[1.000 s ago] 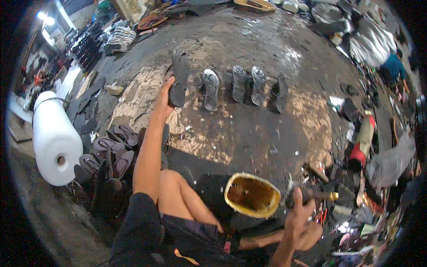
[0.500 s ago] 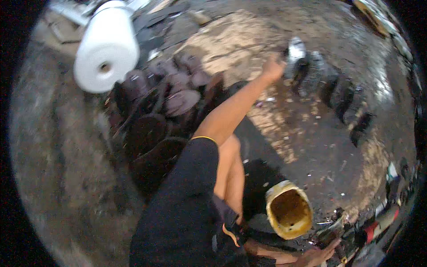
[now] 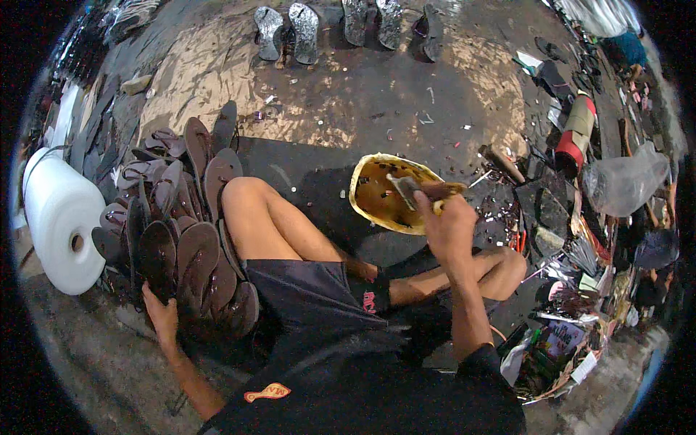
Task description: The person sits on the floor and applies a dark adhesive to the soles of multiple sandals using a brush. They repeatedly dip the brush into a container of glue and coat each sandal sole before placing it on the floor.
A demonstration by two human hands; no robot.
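Low at the left, my left hand (image 3: 161, 313) has its fingers closed around the heel end of a dark brown flip-flop (image 3: 157, 254). That flip-flop is at the near side of a heap of similar brown flip-flops (image 3: 197, 257) beside my knee. My right hand (image 3: 449, 226) grips a brush-like tool (image 3: 406, 192), tilted over a yellow-rimmed container (image 3: 360, 210). Brown matter coats the container's inside. Whether the tool's tip touches it, I cannot tell. Several flip-flops with shiny, wet-looking soles, one of them a silvery flip-flop (image 3: 304, 32), lie in a row at the far edge.
A white foam roll (image 3: 54, 217) lies left of the heap. Cardboard (image 3: 210, 80) covers part of the floor ahead. At the right are a red-ended roll (image 3: 578, 134), a clear plastic bag (image 3: 627, 177), a wooden-handled tool (image 3: 505, 163) and scattered scraps.
My left hand has come back from the far row of shiny soles to the brown heap. My right hand has moved from the clutter to above the container, now with the brush-like tool. The view has turned.
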